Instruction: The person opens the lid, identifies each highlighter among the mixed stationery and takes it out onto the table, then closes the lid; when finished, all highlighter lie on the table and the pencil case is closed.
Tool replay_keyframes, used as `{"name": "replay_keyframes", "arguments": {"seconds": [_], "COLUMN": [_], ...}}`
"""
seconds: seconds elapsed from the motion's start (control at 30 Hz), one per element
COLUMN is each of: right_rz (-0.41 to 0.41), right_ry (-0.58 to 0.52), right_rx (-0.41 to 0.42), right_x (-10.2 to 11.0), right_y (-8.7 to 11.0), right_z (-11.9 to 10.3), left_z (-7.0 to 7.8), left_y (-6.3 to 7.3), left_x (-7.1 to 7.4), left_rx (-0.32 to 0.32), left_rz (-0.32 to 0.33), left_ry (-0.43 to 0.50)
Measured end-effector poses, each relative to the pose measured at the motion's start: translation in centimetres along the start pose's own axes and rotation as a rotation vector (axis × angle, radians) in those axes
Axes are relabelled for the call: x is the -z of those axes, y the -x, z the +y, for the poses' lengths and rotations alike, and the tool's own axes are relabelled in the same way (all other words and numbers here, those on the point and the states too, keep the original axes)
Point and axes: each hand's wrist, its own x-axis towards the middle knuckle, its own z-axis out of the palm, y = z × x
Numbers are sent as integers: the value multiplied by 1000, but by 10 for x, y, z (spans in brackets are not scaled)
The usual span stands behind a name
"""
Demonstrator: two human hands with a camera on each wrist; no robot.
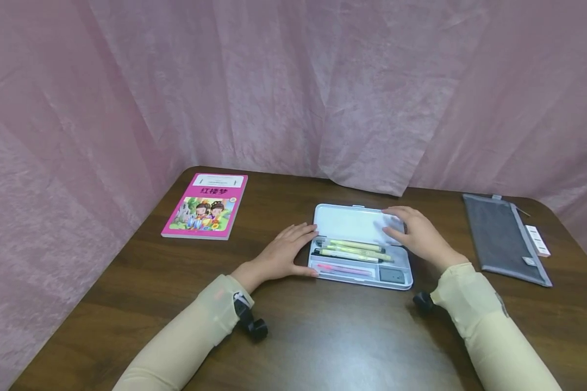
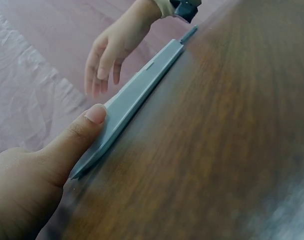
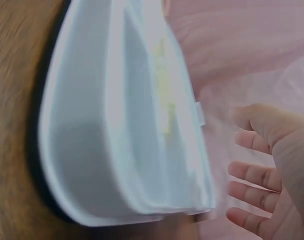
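An open pale blue pencil case [image 1: 347, 223] lies on the table in the head view, its lid folded back. Inside are several yellow-green and white pens [image 1: 354, 253], a pink pen [image 1: 344, 269] in the front compartment and a dark grey block [image 1: 392, 275] in the right one. My left hand [image 1: 285, 251] is at the case's left side, fingers spread, its thumb [image 2: 87, 127] against the front side in the left wrist view. My right hand [image 1: 418, 233] hovers by the lid's right end with loosely bent fingers; contact cannot be told. The right wrist view shows it holding nothing.
A pink picture-cover book [image 1: 203, 209] lies at the back left of the brown table [image 1: 293, 331]. A grey mesh zip pouch [image 1: 504, 239] and a small white box [image 1: 538, 241] lie at the right. Pink curtains [image 1: 293, 92] hang behind the table.
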Motion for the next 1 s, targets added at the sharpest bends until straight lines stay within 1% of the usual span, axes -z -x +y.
{"name": "replay_keyframes", "arguments": {"seconds": [0.27, 0.43, 0.57, 0.67, 0.83, 1.0], "right_rz": [44, 49, 36, 24, 15, 6], "right_ry": [-29, -24, -17, -5, 4, 7], "right_rx": [-15, -8, 4, 25, 57, 72], "right_x": [15, 23, 27, 28, 25, 19], "right_y": [16, 26, 33, 37, 42, 48], "right_z": [-11, -17, -22, -25, -26, -25], "left_z": [0, 0, -1, -1, 1, 1], "left_y": [0, 1, 1, 1, 1, 1], "left_x": [-3, -1, 1, 3, 5, 4], "left_rx": [5, -9, -28, -43, -57, -80], "left_rz": [1, 15, 26, 21, 7, 20], "left_ry": [-4, -2, -43, -67, -60, -55]}}
